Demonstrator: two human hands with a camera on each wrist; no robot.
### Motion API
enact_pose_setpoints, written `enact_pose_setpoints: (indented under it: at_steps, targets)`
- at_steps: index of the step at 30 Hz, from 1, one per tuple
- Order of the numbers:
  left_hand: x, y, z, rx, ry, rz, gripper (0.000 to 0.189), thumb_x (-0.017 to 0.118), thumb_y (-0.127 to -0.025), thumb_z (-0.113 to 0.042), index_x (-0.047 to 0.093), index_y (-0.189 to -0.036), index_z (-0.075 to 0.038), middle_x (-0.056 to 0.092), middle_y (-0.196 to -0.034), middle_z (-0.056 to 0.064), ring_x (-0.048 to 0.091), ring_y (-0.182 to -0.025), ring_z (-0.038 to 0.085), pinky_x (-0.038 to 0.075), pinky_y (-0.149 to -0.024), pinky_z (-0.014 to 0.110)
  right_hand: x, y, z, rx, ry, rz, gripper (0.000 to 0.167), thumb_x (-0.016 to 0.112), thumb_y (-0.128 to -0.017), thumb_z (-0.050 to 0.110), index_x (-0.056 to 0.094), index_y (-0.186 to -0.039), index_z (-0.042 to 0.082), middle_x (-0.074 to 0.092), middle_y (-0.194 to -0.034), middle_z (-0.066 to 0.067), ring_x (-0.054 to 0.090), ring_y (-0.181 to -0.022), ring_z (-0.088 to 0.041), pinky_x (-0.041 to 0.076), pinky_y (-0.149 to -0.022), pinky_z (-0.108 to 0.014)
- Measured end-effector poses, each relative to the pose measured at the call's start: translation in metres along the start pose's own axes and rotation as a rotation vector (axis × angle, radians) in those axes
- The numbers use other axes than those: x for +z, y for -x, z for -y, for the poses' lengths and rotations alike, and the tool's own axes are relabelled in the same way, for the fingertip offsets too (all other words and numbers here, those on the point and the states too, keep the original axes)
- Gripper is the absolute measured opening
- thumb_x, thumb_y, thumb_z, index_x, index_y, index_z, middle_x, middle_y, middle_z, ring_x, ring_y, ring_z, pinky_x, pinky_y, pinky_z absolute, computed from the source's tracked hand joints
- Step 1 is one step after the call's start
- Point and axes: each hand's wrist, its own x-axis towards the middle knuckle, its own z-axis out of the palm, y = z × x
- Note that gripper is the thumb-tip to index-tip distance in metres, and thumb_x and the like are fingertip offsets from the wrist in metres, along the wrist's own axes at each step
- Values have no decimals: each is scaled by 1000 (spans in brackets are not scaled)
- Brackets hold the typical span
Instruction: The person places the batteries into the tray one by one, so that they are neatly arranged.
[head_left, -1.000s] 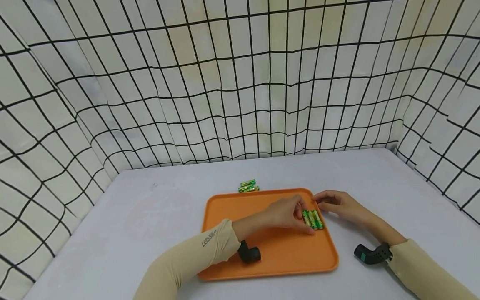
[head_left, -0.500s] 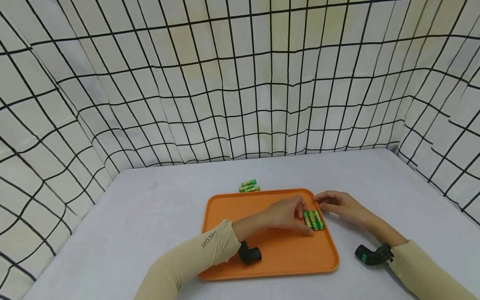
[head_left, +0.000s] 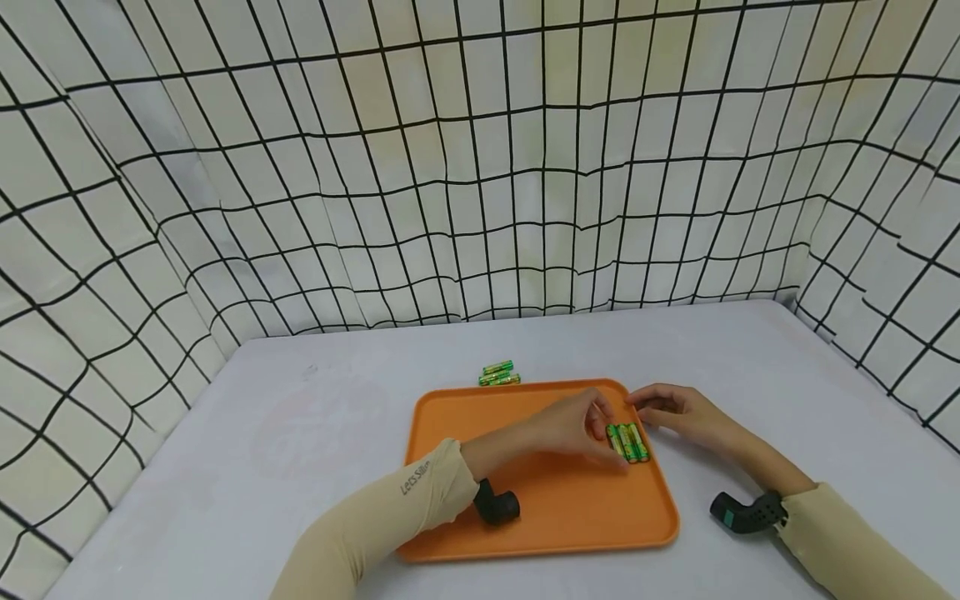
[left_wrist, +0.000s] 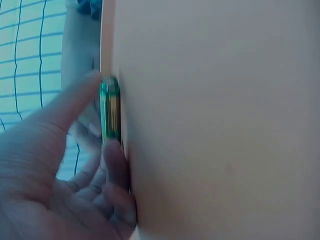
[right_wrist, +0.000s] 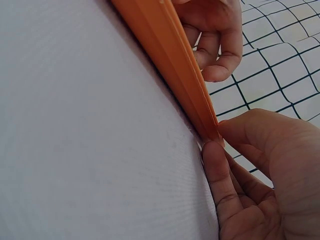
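Observation:
A row of green AAA-looking batteries lies side by side on the orange tray, near its right rim. My left hand reaches across the tray and pinches the leftmost battery by its ends. In the left wrist view, this battery sits between the thumb and a bent finger of my left hand. At the tray's upper right corner, my right hand holds the rim. The right wrist view has the tray's outer wall meeting the fingertips of my right hand.
Several more green batteries lie on the white table just behind the tray. A white wall with black grid lines encloses the back and sides. Dark wrist devices hang at both cuffs.

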Motion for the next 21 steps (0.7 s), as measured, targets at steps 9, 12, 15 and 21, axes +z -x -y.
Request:
enact_pose_setpoints:
  at_steps: [9, 12, 15, 21]
  targets:
    - [-14, 0, 10, 37, 201, 80, 50, 77, -85, -14, 46, -123, -6, 60, -94, 0, 59, -81, 8, 51, -73, 21, 0, 0, 0, -3, -7, 6, 31, 59, -98, 15, 62, -125, -1, 62, -124, -17, 59, -103, -1, 47, -87, -16]
    - [-17, 1, 11, 49, 201, 95, 50, 75, -87, -14, 45, -125, -5, 59, -97, 1, 61, -81, 9, 52, -72, 22, 0, 0, 0, -2, 1, 3, 31, 59, -98, 15, 62, -124, -1, 63, -124, -17, 59, -103, -2, 47, -87, -16]
    - [-20, 3, 14, 59, 219, 96, 50, 73, -88, -13, 44, -128, -4, 58, -97, 2, 63, -76, 13, 53, -70, 25, 0, 0, 0, 3, 2, 0, 31, 59, -98, 15, 62, -124, -1, 63, -123, -17, 59, -102, -2, 47, -87, -16]
    - [-30, 8, 21, 69, 246, 62, 47, 72, -89, -11, 48, -127, -3, 59, -95, 4, 65, -70, 18, 56, -69, 31, 0, 0, 2, 5, -1, 2, 31, 59, -98, 16, 62, -125, -1, 63, -124, -17, 60, -103, -2, 48, -87, -17]
